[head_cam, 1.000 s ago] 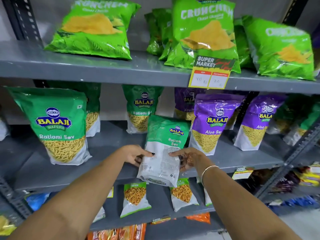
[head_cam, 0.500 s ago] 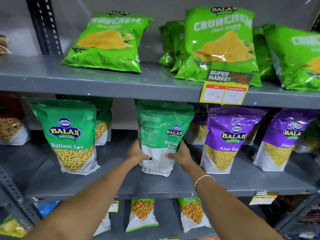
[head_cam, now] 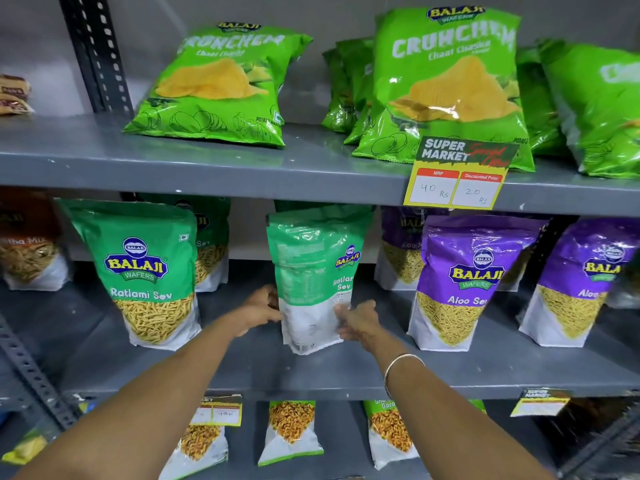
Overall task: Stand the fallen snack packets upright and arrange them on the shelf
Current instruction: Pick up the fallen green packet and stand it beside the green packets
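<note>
A green and white Ratlami Sev packet (head_cam: 313, 271) stands upright on the middle grey shelf (head_cam: 311, 372), its printed back and side turned toward me. My left hand (head_cam: 259, 308) grips its lower left edge. My right hand (head_cam: 358, 322) grips its lower right edge, a bangle on that wrist. Another Ratlami Sev packet (head_cam: 145, 271) stands upright to the left. Purple Aloo Sev packets (head_cam: 467, 282) stand upright to the right.
Green Crunchem chip bags (head_cam: 221, 84) lean on the upper shelf, behind a yellow price tag (head_cam: 457, 178). Smaller snack packets (head_cam: 291, 431) stand on the lower shelf. A perforated steel upright (head_cam: 93, 53) rises at the back left. More sev packets stand behind the front row.
Both hands lifted the packet from below the shelf edge, carried it into the middle shelf and set it upright between the green and purple packets.
</note>
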Available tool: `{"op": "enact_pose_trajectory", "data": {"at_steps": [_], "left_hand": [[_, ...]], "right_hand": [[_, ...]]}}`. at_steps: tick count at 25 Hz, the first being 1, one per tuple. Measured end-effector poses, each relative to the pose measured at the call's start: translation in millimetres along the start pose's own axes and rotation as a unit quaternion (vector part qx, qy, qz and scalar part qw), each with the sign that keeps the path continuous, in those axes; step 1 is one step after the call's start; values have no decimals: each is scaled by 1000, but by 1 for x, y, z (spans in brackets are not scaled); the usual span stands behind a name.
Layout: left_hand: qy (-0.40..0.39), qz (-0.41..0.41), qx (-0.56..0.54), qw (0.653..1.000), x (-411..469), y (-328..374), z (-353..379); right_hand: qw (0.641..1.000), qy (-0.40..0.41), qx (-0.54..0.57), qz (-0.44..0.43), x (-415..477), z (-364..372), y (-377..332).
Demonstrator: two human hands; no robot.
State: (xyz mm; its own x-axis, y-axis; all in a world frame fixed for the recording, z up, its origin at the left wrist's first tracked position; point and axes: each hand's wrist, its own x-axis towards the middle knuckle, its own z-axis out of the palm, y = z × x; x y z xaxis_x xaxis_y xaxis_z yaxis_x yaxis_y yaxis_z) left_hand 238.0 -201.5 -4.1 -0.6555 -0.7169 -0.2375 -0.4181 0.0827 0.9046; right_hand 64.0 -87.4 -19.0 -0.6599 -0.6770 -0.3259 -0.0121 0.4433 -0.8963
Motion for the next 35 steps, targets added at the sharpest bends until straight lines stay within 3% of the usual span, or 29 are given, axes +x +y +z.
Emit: {"op": "enact_pose_trajectory", "data": {"at_steps": [4, 7, 10, 13, 16, 20, 25, 28, 32, 35], "left_hand": [[-26, -42, -27, 998, 0, -7, -3], [-3, -15, 4, 1000, 4, -7, 4], [0, 9, 36, 999, 6, 5, 16], [-39, 3, 13, 999, 9, 9, 22], [-42, -15, -23, 999, 11, 7, 20], [-76, -36, 6, 996, 15, 7, 8], [0, -19, -38, 999, 22, 13, -2], [8, -22, -64, 998, 29, 16, -1], [52, -28, 5, 998, 33, 8, 2], [80, -18, -10, 997, 28, 7, 11]], "right_hand": [[996, -72, -37, -33, 5, 1, 17], [979, -157, -100, -79, 0, 3, 17], [970, -142, -152, -125, -9, 15, 9], [979, -95, -106, -148, -5, 21, 14], [976, -129, -94, -147, 1, 9, 13], [962, -137, -158, -173, 12, -5, 6], [957, -199, -130, -165, 24, -21, 3], [969, -159, -108, -157, 31, -22, 4], [978, -102, -100, -152, 51, -19, 16], [981, -129, -64, -128, 39, -18, 5]]}}
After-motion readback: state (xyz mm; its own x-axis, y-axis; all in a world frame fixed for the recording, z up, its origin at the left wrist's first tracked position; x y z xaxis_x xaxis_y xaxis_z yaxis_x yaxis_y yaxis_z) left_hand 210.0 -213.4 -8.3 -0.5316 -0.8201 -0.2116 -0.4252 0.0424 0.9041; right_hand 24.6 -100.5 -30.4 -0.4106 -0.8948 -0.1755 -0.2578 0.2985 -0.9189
